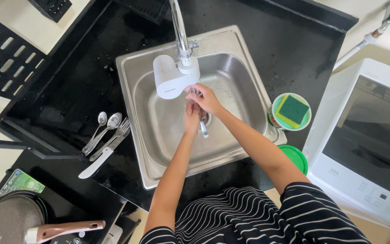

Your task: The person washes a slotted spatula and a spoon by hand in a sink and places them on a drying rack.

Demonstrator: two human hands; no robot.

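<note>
Striped black-and-white cloth covers my lap at the near edge of the view, and both my bare forearms reach out from it over the steel sink (134, 72). At the near left corner of the black tabletop (294, 49) sits a grey pan (5, 221) with a pinkish handle. Along the sink's left rim lies a small pile of cutlery (107, 135): two spoons, a fork and a white-handled knife, all touching or just beside one another. On the right rim a green lid (295, 156) rests at the near corner, and just beyond it a round tub (274, 115) carries a green-and-yellow sponge (292, 110).

Over the middle of the basin my left hand (192, 118) and right hand (207, 99) meet. My right grip is clamped on the upper end of a fork (202, 128), its tines up by my fingertips and its handle pointing down toward the drain. My left grip presses against the same fork from the near side; I cannot tell whether it is fully closed round it. Right above my hands hangs the white filter (172, 81) fixed on the chrome tap (179, 27).
</note>
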